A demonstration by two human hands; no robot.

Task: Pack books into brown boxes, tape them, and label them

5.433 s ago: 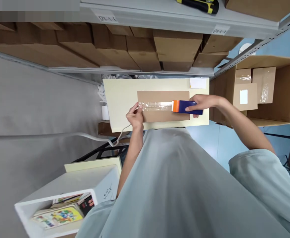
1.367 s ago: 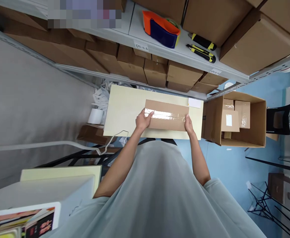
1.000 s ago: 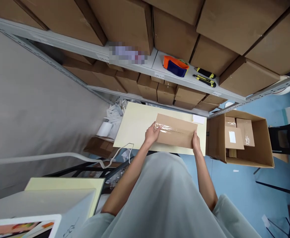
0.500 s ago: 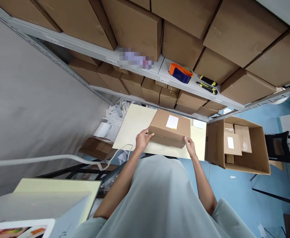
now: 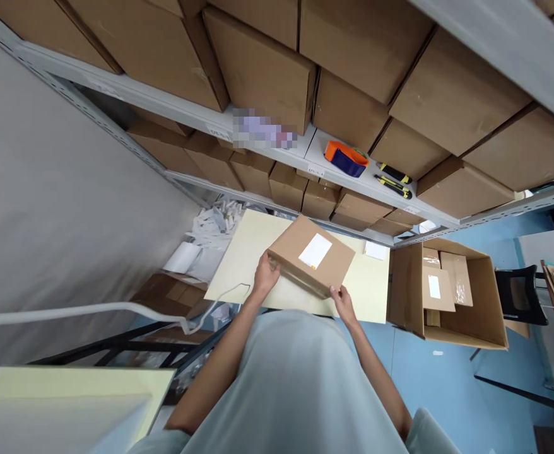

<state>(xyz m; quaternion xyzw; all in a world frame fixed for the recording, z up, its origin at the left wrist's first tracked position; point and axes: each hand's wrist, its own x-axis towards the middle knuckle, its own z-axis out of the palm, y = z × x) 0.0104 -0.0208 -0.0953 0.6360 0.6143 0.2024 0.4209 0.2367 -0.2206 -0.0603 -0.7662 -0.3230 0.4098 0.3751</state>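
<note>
A brown cardboard box [image 5: 289,244] with a white label [image 5: 315,251] on its upper face is held over the pale yellow tabletop [image 5: 239,252]. My left hand [image 5: 266,275] grips its left near corner, the fingers partly hidden behind the edge. At the right near corner, my right hand [image 5: 343,304] has its thumb and fingers closed on the cardboard. The box is turned at an angle to the table, its label side facing up. Whether its underside touches the tabletop I cannot tell.
A large open carton [image 5: 485,302] with several smaller boxes stands right of the table. Over the table, a shelf [image 5: 296,148] holds boxes, an orange-and-blue tape dispenser [image 5: 346,158] and yellow-black utility knives [image 5: 394,180]. A white cable [image 5: 116,308] crosses at left. White scraps [image 5: 215,227] lie beyond.
Both hands have turned the box clockwise and tilted its labelled face more toward me. Its right end has come nearer, and my right hand has moved left and closer to my body.
</note>
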